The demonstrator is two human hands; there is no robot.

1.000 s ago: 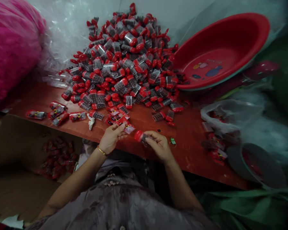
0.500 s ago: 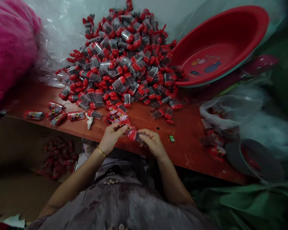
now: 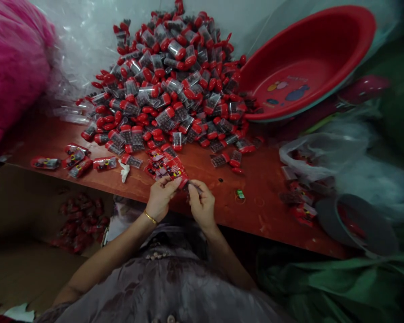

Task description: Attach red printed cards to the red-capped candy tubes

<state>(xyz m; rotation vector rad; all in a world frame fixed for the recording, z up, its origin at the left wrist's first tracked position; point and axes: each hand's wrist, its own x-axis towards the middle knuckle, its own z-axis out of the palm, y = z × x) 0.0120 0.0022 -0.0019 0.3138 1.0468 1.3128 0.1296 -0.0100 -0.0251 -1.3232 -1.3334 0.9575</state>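
My left hand (image 3: 161, 197), with a gold bangle on the wrist, pinches a small clear packet with red print (image 3: 179, 176) at the near edge of the red-brown table (image 3: 202, 172). My right hand (image 3: 201, 204) touches the left and holds a red-capped clear container (image 3: 188, 185), mostly hidden by my fingers, pressed against the packet's end. Behind my hands rises a big heap of red-capped clear containers (image 3: 170, 85) filled with dark bits. A small stack of printed packets (image 3: 161, 165) lies just in front of my left hand.
A red basin (image 3: 306, 63) leans at the back right. Packed packets (image 3: 72, 160) lie at the table's left; more fill a cardboard box (image 3: 81, 222) below. A pink fluffy mass (image 3: 13, 67) is far left. Plastic bags (image 3: 323, 154) and a grey lid (image 3: 357, 224) sit right.
My right hand has carried the red-capped container leftward to meet the packet in my left hand; the two hands, earlier apart, now touch.
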